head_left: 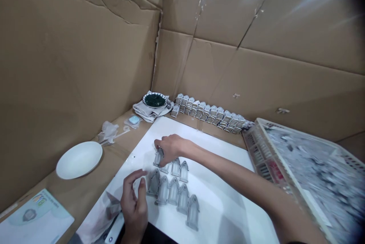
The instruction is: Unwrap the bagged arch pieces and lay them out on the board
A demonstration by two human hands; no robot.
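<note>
Gray end piece (157, 159), long axis running away, right hand (172, 147) nearest, fingertips around it, pinch unclear; left hand (135, 199), fingers spread.

head view | from wearer's head | forward, downward | near: left hand (135, 203) | far: cardboard wall (213, 69)

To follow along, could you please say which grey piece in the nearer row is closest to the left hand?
The leftmost grey piece, beside the left hand; the row's other four lie farther right.
</note>
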